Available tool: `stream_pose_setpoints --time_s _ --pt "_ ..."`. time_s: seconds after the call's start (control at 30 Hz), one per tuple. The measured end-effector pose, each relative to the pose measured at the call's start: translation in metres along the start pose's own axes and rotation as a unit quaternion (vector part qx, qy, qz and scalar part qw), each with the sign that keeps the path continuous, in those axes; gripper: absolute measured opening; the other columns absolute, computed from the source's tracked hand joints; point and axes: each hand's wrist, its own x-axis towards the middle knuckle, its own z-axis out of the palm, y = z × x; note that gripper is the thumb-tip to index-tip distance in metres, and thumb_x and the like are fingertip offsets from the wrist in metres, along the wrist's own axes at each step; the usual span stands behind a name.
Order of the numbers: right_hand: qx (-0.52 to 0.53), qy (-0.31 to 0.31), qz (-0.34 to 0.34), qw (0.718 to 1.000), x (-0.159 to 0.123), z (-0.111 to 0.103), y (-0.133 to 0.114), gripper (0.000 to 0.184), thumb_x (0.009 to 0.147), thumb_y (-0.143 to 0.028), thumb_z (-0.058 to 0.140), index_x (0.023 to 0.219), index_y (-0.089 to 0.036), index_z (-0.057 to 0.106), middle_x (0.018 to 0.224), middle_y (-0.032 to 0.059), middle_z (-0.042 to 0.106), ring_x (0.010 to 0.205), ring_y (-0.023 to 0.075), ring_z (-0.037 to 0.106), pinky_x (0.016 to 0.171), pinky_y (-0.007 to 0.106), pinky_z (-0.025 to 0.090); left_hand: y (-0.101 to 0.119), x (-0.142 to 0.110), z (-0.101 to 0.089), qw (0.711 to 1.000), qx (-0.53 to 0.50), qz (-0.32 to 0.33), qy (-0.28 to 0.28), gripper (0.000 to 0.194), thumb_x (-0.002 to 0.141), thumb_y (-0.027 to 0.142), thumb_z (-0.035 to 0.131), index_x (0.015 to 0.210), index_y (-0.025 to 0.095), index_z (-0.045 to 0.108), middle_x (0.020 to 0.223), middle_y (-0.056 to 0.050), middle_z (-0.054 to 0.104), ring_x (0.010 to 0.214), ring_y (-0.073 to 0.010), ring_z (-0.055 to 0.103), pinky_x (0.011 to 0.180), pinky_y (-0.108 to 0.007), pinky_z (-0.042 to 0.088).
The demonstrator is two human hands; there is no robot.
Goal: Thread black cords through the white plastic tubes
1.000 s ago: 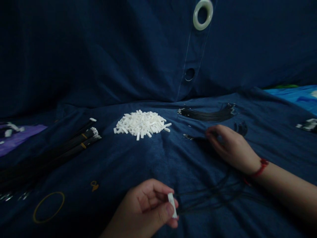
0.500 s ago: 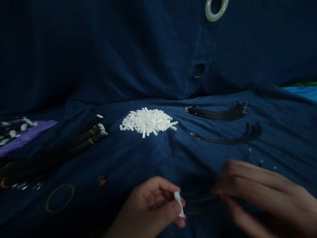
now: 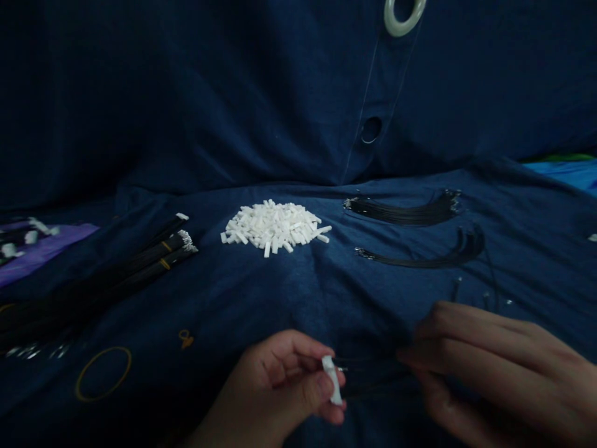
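Note:
My left hand (image 3: 284, 386), closed between thumb and fingers, holds a small white plastic connector housing (image 3: 332, 381) low in the middle of the view. Thin black wires run rightward from the housing. My right hand (image 3: 494, 367) is pinched at the lower right, with a thin black wire (image 3: 373, 370) leading from its fingertips toward the housing. A bright metal tip (image 3: 343, 369) shows right beside the housing; whether it is inside cannot be told. Beyond the hands, a heap of white connector housings (image 3: 275, 227) lies on dark blue cloth.
Two fanned bundles of black wires, a far one (image 3: 401, 213) and a nearer one (image 3: 420, 259), lie at right. Rubber-banded black wire bundles (image 3: 140, 264) lie at left, near a purple sheet (image 3: 60, 249) and a loose rubber band (image 3: 103, 374). Blue cloth (image 3: 373, 74) hangs behind.
My right hand has come from the nearer wire bundle down to the right of the housing, bringing a wire. My left hand keeps holding the housing. The view has shifted slightly.

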Motion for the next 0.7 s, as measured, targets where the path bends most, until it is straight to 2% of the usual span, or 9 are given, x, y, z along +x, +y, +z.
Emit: stream_pose_setpoints --time_s 0.13,0.3,0.5,0.6,0.7 --pt "-0.004 -0.008 -0.005 1.0 -0.0006 0.0021 0.0033 0.014 0.093 -0.016 0.043 0.095 -0.021 0.056 0.08 0.0037 0.062 0.072 0.0166 0.061 0.057 0.028 0.044 -0.0007 -0.0013 -0.0009 1.0 -0.007 -0.003 0.003 0.019 0.066 0.02 0.082 0.078 0.014 0.069 0.07 -0.001 0.072 0.058 -0.0105 0.065 0.058 -0.019 0.05" --pt "-0.021 -0.019 -0.064 0.998 -0.0052 0.0015 0.0096 0.012 0.089 -0.016 0.047 0.096 -0.02 0.057 0.079 0.0031 0.062 0.069 0.0158 0.061 0.056 0.027 0.046 0.0001 -0.0012 -0.0007 1.0 -0.002 -0.003 0.012 0.018 0.066 0.02 0.081 0.077 0.014 0.068 0.069 -0.001 0.072 0.057 -0.0105 0.065 0.059 -0.02 0.051" --pt "-0.009 -0.021 -0.058 0.998 -0.0016 0.0034 0.0052 0.013 0.09 -0.014 0.045 0.095 -0.019 0.056 0.077 0.003 0.059 0.066 0.0141 0.058 0.054 0.027 0.043 0.0005 -0.002 0.001 1.0 0.014 -0.004 0.005 0.018 0.066 0.022 0.081 0.077 0.015 0.068 0.069 -0.001 0.071 0.058 -0.011 0.065 0.059 -0.02 0.051" --pt "-0.003 -0.02 -0.027 0.999 -0.0003 0.0036 0.0039 0.013 0.092 -0.013 0.044 0.096 -0.018 0.055 0.076 0.0025 0.058 0.067 0.0137 0.056 0.056 0.027 0.042 0.0012 -0.0022 0.0006 1.0 0.017 -0.001 0.004 0.016 0.068 0.022 0.079 0.079 0.016 0.069 0.07 0.0 0.071 0.059 -0.0107 0.065 0.06 -0.02 0.05" --pt "-0.009 -0.014 -0.031 0.999 -0.0009 0.0032 0.0049 0.014 0.093 -0.014 0.042 0.096 -0.018 0.055 0.078 0.0031 0.06 0.07 0.0147 0.058 0.058 0.028 0.041 0.0014 -0.0029 0.0 1.0 0.018 -0.002 -0.009 0.015 0.069 0.021 0.079 0.079 0.015 0.069 0.069 0.0 0.072 0.058 -0.0104 0.065 0.06 -0.02 0.05"
